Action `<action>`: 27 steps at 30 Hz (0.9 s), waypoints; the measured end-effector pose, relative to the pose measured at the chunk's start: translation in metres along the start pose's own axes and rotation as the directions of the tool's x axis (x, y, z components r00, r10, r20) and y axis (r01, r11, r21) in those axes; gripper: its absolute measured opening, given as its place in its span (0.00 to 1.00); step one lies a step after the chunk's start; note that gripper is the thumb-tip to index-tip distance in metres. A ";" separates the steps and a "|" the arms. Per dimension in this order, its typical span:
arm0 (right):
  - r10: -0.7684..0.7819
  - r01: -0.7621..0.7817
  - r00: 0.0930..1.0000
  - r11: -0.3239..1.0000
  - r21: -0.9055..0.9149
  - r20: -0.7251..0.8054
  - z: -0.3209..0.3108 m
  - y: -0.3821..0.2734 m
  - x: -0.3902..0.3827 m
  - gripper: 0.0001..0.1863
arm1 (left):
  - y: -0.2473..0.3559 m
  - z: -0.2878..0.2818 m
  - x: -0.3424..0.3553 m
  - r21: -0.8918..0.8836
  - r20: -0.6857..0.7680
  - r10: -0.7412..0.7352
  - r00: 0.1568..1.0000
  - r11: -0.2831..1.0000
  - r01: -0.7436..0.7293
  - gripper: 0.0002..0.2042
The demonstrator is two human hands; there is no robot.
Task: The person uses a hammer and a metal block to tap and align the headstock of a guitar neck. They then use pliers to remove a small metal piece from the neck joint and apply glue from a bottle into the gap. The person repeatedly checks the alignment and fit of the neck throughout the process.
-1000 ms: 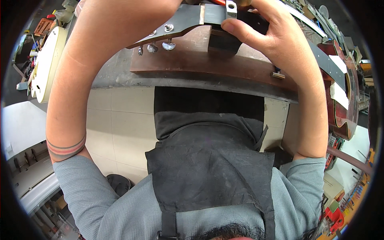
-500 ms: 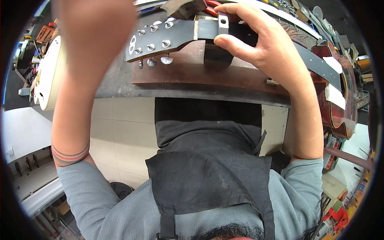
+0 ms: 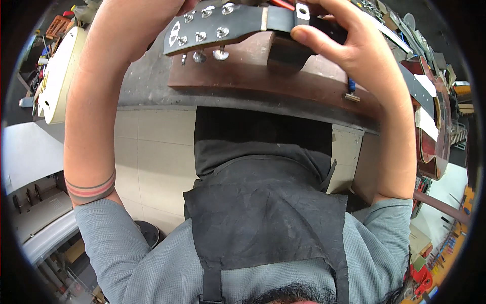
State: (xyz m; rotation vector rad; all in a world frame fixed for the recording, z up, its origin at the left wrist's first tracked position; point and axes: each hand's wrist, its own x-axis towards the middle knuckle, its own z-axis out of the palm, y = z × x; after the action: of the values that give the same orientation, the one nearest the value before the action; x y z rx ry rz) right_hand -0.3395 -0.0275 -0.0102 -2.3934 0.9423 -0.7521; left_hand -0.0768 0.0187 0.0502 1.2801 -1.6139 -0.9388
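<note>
My right hand [image 3: 349, 38] grips a silver metal bar [image 3: 302, 12] with a round hole in its end, thumb on the near side. That bar stands on the guitar's dark fingerboard [image 3: 280, 19], close to the pale nut [image 3: 264, 19]. Left of it lies the black headstock [image 3: 207, 33] with its silver tuning pegs. Under the neck sits a black support block [image 3: 288, 53]. My left hand [image 3: 147, 23] reaches past the headstock's far side; the upper edge cuts off its fingers. The dark red guitar body [image 3: 428, 157], with white tape on it, lies at the right.
A long reddish-brown board [image 3: 228, 76] lies beneath the support on the dark bench [image 3: 147, 93]. A small blue-handled tool [image 3: 352, 91] rests near my right forearm. At the left stands a cream guitar body [image 3: 63, 76]. Tools crowd the bench's far right.
My left hand, blurred before, now lies at the top edge by the headstock. The whole bench sits higher in view. My right hand keeps its grip on the bar, slightly farther right.
</note>
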 end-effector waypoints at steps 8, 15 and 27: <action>0.147 -0.149 0.989 0.976 0.158 0.026 0.003 -0.027 -0.002 0.22 | -0.013 0.021 -0.022 0.017 0.044 -0.152 0.987 0.988 0.151 0.11; 0.110 -0.119 0.992 0.979 0.168 0.057 0.001 -0.008 0.008 0.22 | -0.025 0.023 -0.028 -0.108 0.071 0.080 0.994 0.992 -0.072 0.11; 0.184 -0.194 0.979 0.971 0.138 0.086 -0.006 -0.036 0.001 0.19 | -0.013 0.016 -0.018 0.275 0.072 0.170 0.983 0.944 -0.184 0.09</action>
State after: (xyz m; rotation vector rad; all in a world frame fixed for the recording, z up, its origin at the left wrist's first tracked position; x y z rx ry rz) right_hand -0.3260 -0.0059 0.0154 -2.1542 1.0311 -0.6345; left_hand -0.0848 0.0345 0.0295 1.2807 -1.9169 -0.6493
